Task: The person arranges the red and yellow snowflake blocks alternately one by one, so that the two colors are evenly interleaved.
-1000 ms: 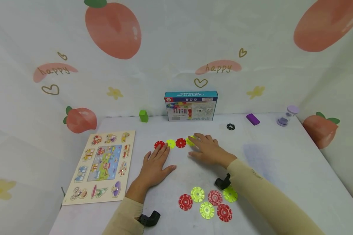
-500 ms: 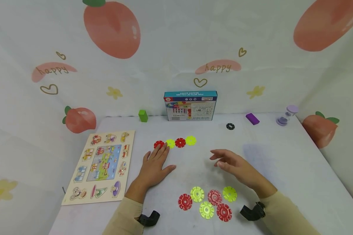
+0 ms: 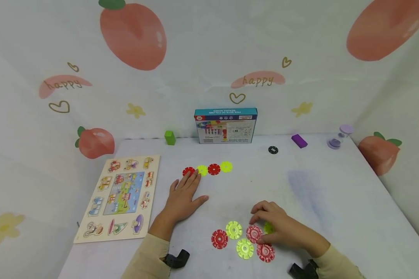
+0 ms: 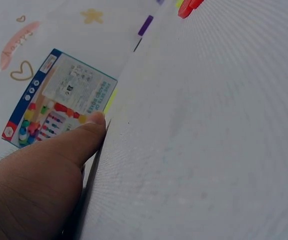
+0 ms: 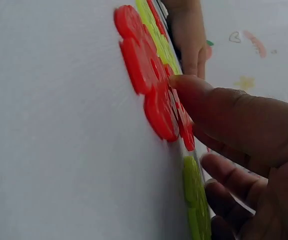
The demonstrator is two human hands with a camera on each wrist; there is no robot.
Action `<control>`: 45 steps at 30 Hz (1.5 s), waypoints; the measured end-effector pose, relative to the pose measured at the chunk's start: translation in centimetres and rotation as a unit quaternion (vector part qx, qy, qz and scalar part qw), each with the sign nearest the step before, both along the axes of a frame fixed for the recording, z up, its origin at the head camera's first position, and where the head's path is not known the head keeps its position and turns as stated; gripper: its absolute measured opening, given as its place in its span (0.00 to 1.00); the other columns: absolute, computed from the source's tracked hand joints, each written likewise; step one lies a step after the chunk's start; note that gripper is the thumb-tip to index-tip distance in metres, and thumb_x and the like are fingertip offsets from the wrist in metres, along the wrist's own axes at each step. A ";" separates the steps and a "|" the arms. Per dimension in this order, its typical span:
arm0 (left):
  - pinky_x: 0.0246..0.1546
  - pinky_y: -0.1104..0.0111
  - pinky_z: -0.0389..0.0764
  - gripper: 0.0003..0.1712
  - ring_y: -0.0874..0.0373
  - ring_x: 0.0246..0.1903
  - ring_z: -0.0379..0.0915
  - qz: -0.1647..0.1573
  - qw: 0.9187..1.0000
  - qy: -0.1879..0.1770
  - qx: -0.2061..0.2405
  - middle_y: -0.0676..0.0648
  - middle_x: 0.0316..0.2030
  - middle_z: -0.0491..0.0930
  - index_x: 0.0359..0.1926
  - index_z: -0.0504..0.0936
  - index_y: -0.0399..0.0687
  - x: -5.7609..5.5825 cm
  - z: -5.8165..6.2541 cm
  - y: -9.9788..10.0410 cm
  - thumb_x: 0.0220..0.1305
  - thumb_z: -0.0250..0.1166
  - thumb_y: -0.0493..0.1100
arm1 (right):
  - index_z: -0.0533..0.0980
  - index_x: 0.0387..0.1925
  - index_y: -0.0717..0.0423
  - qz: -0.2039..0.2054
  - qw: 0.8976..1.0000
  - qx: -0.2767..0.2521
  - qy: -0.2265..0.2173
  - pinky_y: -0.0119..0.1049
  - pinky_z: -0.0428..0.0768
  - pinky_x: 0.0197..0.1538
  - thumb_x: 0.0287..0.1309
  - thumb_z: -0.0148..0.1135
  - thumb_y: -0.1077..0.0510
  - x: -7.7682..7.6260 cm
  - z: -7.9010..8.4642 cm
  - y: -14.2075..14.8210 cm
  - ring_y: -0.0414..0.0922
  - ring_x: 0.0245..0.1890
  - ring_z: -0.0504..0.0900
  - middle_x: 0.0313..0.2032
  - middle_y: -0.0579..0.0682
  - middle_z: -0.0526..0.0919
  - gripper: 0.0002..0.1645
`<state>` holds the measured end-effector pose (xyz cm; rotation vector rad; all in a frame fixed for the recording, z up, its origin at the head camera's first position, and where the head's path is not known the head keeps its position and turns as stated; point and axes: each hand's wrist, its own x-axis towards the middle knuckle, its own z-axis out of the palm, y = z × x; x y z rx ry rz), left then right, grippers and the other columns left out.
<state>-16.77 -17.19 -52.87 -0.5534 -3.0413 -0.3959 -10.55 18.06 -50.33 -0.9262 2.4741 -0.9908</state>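
Observation:
My left hand (image 3: 182, 202) lies palm down with straight fingers, their tips on a red notched plastic disc (image 3: 186, 170) and by a yellow-green disc (image 3: 203, 170). A second red disc (image 3: 214, 169) and yellow-green disc (image 3: 226, 166) continue that row. Nearer me, my right hand (image 3: 284, 228) arches over a loose group, thumb and fingers apart around a red disc (image 3: 253, 233). In the right wrist view its thumb tip touches a red disc (image 5: 185, 122). Under the hand a yellow-green disc (image 3: 268, 228) is partly covered; another red disc (image 3: 265, 254) lies below the thumb.
Also loose are a red disc (image 3: 219, 239) and two yellow-green discs (image 3: 234, 230). A wooden picture puzzle board (image 3: 123, 193) lies left. Along the back stand a green block (image 3: 170, 138), printed box (image 3: 226, 126), black chip (image 3: 273, 150), purple block (image 3: 299, 141) and sand timer (image 3: 340, 136).
My right hand has left the last yellow-green disc of the row, drawn back toward me and come down over the loose discs. The left hand stays in place.

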 end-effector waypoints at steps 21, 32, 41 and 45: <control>0.65 0.45 0.42 0.49 0.53 0.72 0.36 0.002 1.000 0.000 0.005 0.54 0.74 0.45 0.74 0.53 0.55 0.1 0.1 0.0 0.60 0.51 0.73 | 0.73 0.47 0.50 -0.232 0.959 -0.108 -0.121 0.39 0.77 0.32 0.60 0.65 0.54 -9.4 1.4 0.1 0.50 0.32 0.75 0.33 0.54 0.77 0.15; 0.65 0.45 0.42 0.49 0.53 0.72 0.35 0.004 1.000 -0.006 0.003 0.55 0.74 0.45 0.75 0.52 0.57 0.1 0.2 0.2 0.60 0.51 0.73 | 0.73 0.49 0.55 -0.285 0.947 -0.098 -0.111 0.39 0.80 0.42 0.63 0.61 0.60 -13.8 0.4 -3.3 0.50 0.44 0.75 0.46 0.53 0.77 0.14; 0.65 0.45 0.42 0.48 0.53 0.72 0.35 -0.001 1.000 -0.008 0.008 0.55 0.74 0.44 0.75 0.53 0.56 0.1 0.2 0.2 0.60 0.51 0.73 | 0.69 0.64 0.55 -0.135 0.978 0.125 0.098 0.57 0.62 0.62 0.60 0.63 0.50 -12.1 0.7 -3.8 0.55 0.65 0.60 0.66 0.52 0.66 0.32; 0.65 0.45 0.42 0.48 0.53 0.72 0.35 0.000 1.000 -0.009 0.010 0.55 0.74 0.45 0.74 0.53 0.56 0.1 0.3 0.2 0.60 0.52 0.72 | 0.62 0.71 0.47 -0.094 0.970 0.196 0.105 0.62 0.60 0.60 0.61 0.60 0.41 -11.8 0.7 -3.7 0.56 0.69 0.51 0.72 0.46 0.56 0.40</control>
